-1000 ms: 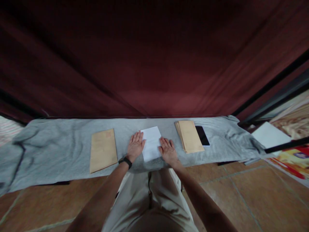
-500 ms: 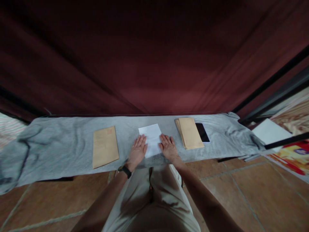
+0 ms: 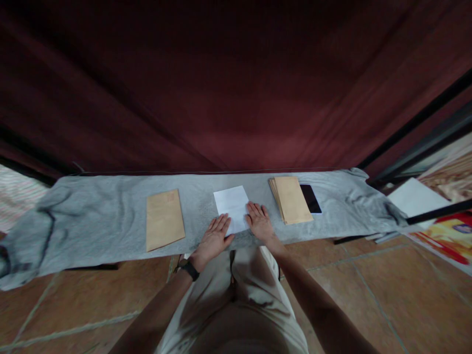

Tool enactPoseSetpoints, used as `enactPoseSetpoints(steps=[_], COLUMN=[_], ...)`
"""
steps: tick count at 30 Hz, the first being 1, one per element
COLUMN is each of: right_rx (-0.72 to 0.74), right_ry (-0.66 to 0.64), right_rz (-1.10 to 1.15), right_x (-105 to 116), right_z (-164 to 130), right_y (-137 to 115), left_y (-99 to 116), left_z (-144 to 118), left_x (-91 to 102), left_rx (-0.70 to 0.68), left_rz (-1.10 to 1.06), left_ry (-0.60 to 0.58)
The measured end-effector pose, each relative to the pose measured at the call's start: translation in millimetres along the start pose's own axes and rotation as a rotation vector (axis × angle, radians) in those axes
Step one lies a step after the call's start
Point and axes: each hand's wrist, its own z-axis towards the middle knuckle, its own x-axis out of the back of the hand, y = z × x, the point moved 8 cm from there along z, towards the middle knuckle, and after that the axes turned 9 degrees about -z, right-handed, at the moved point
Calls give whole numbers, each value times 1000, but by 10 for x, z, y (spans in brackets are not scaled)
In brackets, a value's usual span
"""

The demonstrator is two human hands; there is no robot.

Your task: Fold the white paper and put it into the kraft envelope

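Note:
A white sheet of paper [image 3: 232, 205] lies flat on the grey cloth [image 3: 92, 221] in front of me. My left hand [image 3: 214, 239] rests palm down at the sheet's near left corner, fingers spread, with a black band on the wrist. My right hand [image 3: 260, 221] lies flat on the sheet's right edge. Neither hand grips anything. A single brown envelope [image 3: 164, 219] lies to the left, and a stack of brown envelopes [image 3: 292, 199] lies to the right.
A dark phone [image 3: 310, 198] lies beside the envelope stack. A dark red curtain [image 3: 236, 88] hangs behind the cloth-covered low surface. A white sheet [image 3: 415, 198] and colourful printed papers [image 3: 448, 236] sit at the far right. Brown floor tiles [image 3: 368, 285] lie below.
My left hand has slid back toward me from the sheet's left edge to its near corner. The right hand stays on the right edge. The view has shifted slightly.

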Motion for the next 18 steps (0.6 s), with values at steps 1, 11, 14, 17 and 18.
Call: enactPoseSetpoints(steps=[1, 11, 14, 17, 18], right_rx=[-4, -7, -8, -13, -12], right_ry=[11, 27, 32, 39, 42], right_rz=[9, 30, 39, 50, 55], right_x=[15, 54, 68, 89, 97], right_z=[-11, -346, -454, -484, -479], right_y=[4, 9, 33, 21, 0], left_y=[5, 31, 17, 35, 59], left_z=[-2, -135, -190, -120, -62], left_x=[0, 4, 47, 96, 105], left_rx=[6, 31, 52, 88, 96], left_rz=[5, 36, 23, -3, -13], left_ry=[-6, 15, 40, 57, 64])
